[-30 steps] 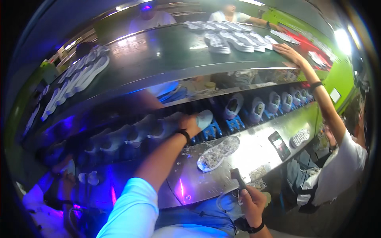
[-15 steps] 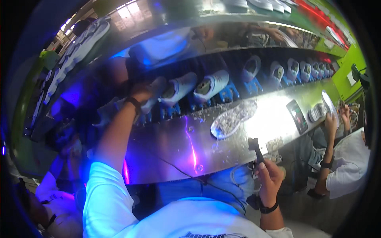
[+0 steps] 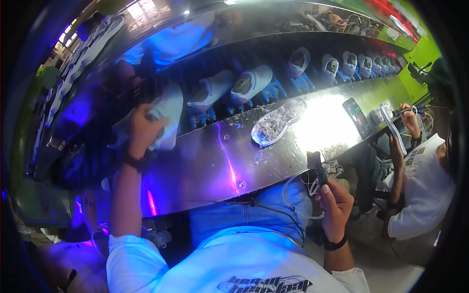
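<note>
My left hand (image 3: pixel 145 128) has its fingers hooked into the opening of a white shoe (image 3: pixel 168 115) at the left part of the conveyor, gripping it by the collar. Upright in my right hand (image 3: pixel 337 201), near the bench's front edge, is a small black brush (image 3: pixel 315 162) with a broad head; its bristles cannot be made out. More white shoes stand in a row along the dark conveyor, among them a nearby shoe (image 3: pixel 251 84) on blue supports (image 3: pixel 273 91).
On the metal bench (image 3: pixel 195 168) lies a white sole-shaped tray (image 3: pixel 259 139) filled with pale scraps. A phone (image 3: pixel 357 118) rests beyond a bright light patch. At right, a co-worker's hands (image 3: pixel 410 122) hold a white sole (image 3: pixel 393 132). A cable crosses by my lap.
My left hand has come nearer with the white shoe, which now tilts off the row. The brush in my right hand is raised slightly. The whole view has shifted a little.
</note>
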